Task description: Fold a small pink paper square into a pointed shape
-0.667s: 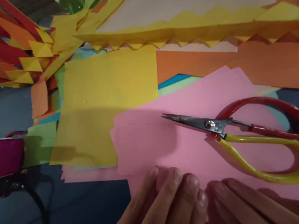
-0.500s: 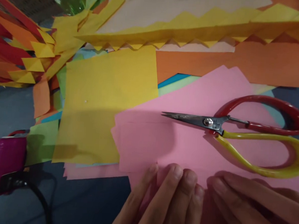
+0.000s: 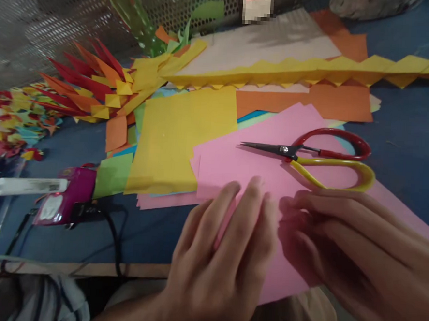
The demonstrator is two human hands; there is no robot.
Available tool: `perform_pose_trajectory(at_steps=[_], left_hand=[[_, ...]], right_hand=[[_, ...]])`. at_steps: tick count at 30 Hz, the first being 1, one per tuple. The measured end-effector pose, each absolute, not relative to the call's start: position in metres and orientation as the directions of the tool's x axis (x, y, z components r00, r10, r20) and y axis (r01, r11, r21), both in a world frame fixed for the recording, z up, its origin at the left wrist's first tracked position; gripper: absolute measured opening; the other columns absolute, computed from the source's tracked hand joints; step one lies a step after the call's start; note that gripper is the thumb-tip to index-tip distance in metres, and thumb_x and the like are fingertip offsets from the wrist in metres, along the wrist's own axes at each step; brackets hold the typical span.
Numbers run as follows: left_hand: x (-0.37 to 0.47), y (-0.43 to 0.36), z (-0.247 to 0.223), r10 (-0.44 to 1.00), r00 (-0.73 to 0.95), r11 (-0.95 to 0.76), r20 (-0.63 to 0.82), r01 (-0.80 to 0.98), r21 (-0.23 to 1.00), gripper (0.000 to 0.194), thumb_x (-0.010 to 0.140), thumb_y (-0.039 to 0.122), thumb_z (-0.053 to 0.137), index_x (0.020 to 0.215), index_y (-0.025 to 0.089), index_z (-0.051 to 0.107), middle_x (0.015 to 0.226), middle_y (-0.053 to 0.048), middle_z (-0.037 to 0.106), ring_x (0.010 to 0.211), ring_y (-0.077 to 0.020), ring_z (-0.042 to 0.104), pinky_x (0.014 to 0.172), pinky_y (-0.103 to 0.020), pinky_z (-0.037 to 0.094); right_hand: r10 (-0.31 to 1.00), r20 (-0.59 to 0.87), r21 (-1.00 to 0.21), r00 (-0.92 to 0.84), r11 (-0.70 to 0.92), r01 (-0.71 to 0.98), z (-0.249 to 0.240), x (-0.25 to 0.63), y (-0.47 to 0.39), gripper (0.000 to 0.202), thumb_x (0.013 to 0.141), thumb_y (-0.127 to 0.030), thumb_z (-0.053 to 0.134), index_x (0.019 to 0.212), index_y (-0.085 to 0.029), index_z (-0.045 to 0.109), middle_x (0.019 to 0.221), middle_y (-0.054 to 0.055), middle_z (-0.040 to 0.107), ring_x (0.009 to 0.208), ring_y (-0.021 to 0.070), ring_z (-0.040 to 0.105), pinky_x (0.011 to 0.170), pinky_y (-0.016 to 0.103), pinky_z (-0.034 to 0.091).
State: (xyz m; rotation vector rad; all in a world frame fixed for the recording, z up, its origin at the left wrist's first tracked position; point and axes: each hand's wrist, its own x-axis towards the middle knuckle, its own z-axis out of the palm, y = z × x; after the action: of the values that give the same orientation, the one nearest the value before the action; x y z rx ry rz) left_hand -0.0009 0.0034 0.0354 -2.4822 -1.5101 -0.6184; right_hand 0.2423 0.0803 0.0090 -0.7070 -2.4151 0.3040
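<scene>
Now 2 hands [image 3: 274, 251] on 1 pink sheet [image 3: 243, 164]

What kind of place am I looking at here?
Probably a paper-craft worktable: coloured paper sheets spread out, scissors lying on pink paper, folded spiky paper pieces, both hands pressing the pink paper.

I could read no text anywhere. A white strip [image 3: 24, 185] at the left of the desk [image 3: 411, 158] carried a dark band of print, too small and blurred to make out. A label [image 3: 258, 3] at the top edge was blurred into blocks.
</scene>
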Motion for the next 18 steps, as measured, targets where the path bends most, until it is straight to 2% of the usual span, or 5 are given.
perform_pose_trajectory(at_steps=[3, 9, 12, 15, 18], left_hand=[[0.013, 0.019, 0.033, 0.815, 0.416, -0.481, 0.404, 0.874, 0.070, 0.044, 0.107, 0.013, 0.069, 0.150, 0.004, 0.064, 0.144, -0.014, 0.077, 0.130, -0.0283, 0.071, 0.110, -0.044, 0.061], [0.012, 0.027, 0.042, 0.863, 0.456, -0.499, 0.217, 0.833, 0.238, 0.041, 0.110, 0.011, 0.059, 0.150, 0.015, 0.061, 0.142, -0.010, 0.071, 0.128, -0.0258, 0.065, 0.110, -0.044, 0.056], [0.008, 0.027, 0.045, 0.793, 0.529, -0.585, 0.303, 0.800, 0.134, 0.033, 0.110, 0.011, 0.058, 0.142, 0.016, 0.066, 0.132, -0.011, 0.074, 0.123, -0.0256, 0.067, 0.107, -0.043, 0.058], [0.005, 0.027, 0.045, 0.708, 0.564, -0.650, 0.425, 0.756, 0.079, 0.021, 0.111, 0.013, 0.062, 0.130, 0.017, 0.071, 0.124, -0.008, 0.079, 0.122, -0.0238, 0.071, 0.110, -0.041, 0.058], [0.002, 0.028, 0.045, 0.641, 0.628, -0.721, 0.441, 0.690, 0.063, 0.025, 0.111, 0.009, 0.058, 0.133, 0.015, 0.069, 0.130, -0.008, 0.080, 0.127, -0.0267, 0.074, 0.111, -0.045, 0.061]], right_hand=[[0.559, 0.447, -0.353, -0.698, 0.827, 0.437, 0.017, 0.250, 0.082, 0.020, 0.108, -0.015, 0.057, 0.123, -0.019, 0.069, 0.140, 0.008, 0.071, 0.119, 0.0213, 0.072, 0.115, 0.035, 0.060], [0.600, 0.527, -0.338, -0.602, 0.798, 0.499, 0.032, 0.265, 0.075, 0.028, 0.106, -0.014, 0.064, 0.132, -0.020, 0.071, 0.137, 0.004, 0.075, 0.120, 0.0171, 0.075, 0.114, 0.026, 0.057], [0.512, 0.553, -0.274, -0.657, 0.857, 0.436, 0.033, 0.266, 0.080, 0.028, 0.104, -0.009, 0.062, 0.127, -0.022, 0.072, 0.127, 0.002, 0.080, 0.112, 0.0177, 0.077, 0.108, 0.031, 0.063], [0.397, 0.522, -0.205, -0.754, 0.917, 0.341, 0.029, 0.267, 0.083, 0.030, 0.106, -0.009, 0.053, 0.126, -0.020, 0.072, 0.129, 0.003, 0.080, 0.118, 0.0211, 0.076, 0.106, 0.038, 0.062], [0.453, 0.508, -0.258, -0.733, 0.891, 0.372, 0.025, 0.268, 0.078, 0.023, 0.107, -0.010, 0.054, 0.122, -0.020, 0.068, 0.127, 0.005, 0.078, 0.122, 0.0202, 0.073, 0.107, 0.035, 0.059]])
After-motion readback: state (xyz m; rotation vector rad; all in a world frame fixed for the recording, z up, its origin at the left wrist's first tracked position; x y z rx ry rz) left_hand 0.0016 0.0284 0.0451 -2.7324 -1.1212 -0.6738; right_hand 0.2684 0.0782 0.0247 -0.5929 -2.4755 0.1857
